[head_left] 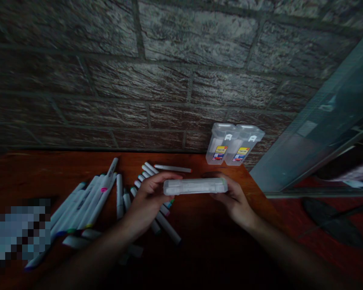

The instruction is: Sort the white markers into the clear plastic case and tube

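A translucent plastic case (195, 186) is held level above the wooden table, its narrow side turned toward me. My left hand (149, 197) grips its left end, fingers behind and thumb in front. At the right end my right hand (234, 197) holds it the same way, its fingertips partly hidden by the case. What is inside cannot be made out. Beneath and beside my left hand lie loose white markers (168, 228) with coloured ends. One marker (173, 168) with orange ends lies behind the case.
Two upright translucent cases (218, 145) with yellow labels stand against the stone wall (166, 84) at the back right. A large pile of markers (81, 205) covers the left of the wooden table (24, 169). Past the table's right edge are a glass panel and a red floor (290, 219).
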The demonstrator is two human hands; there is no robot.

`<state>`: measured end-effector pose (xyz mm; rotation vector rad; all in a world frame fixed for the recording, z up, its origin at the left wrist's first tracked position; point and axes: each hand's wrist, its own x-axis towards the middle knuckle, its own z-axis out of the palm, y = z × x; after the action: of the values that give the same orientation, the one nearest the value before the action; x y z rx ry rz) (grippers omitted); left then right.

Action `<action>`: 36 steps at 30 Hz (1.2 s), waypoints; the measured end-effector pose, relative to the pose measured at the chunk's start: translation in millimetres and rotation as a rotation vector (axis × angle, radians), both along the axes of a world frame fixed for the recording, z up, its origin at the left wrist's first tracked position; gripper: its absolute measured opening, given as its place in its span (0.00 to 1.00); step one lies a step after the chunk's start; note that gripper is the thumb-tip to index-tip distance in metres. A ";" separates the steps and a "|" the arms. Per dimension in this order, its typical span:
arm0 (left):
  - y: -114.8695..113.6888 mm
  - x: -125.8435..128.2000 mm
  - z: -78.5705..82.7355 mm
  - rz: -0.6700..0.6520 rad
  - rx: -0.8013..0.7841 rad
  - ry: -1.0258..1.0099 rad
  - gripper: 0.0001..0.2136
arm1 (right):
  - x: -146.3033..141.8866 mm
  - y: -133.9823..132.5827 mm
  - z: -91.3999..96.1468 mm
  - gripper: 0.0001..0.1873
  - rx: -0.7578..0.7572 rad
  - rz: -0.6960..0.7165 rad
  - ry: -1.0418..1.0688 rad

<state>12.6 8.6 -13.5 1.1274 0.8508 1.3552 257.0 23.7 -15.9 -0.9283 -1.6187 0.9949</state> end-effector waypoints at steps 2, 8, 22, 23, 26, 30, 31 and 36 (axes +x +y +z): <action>1.0 -0.8 -1.4 0.004 -0.019 -0.007 0.20 | -0.4 -0.6 0.8 0.15 0.005 0.006 -0.003; 1.6 -1.3 1.1 0.021 -0.078 -0.009 0.19 | -1.7 -1.7 2.7 0.12 -0.002 0.001 0.013; -1.6 3.7 12.6 -0.036 -0.145 -0.115 0.22 | -3.7 1.1 2.2 0.13 -0.104 0.009 0.127; -1.6 3.9 12.4 -0.039 -0.148 -0.134 0.22 | -4.1 1.4 2.6 0.13 -0.114 0.013 0.133; -1.6 4.7 11.6 -0.043 -0.170 -0.186 0.24 | -5.1 2.2 3.9 0.12 -0.141 0.018 0.147; -0.9 5.6 10.6 -0.024 -0.181 -0.203 0.22 | -6.0 3.4 4.4 0.14 -0.172 0.010 0.162; -0.6 5.5 10.0 -0.022 -0.182 -0.199 0.20 | -6.0 3.7 3.8 0.14 -0.182 0.005 0.168; 1.6 3.6 4.2 0.008 -0.191 -0.158 0.18 | -5.1 5.3 -2.8 0.15 -0.233 -0.034 0.216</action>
<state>16.2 10.1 -9.3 0.8592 0.8506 1.3204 251.9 29.0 -18.7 -0.9632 -1.3229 1.2342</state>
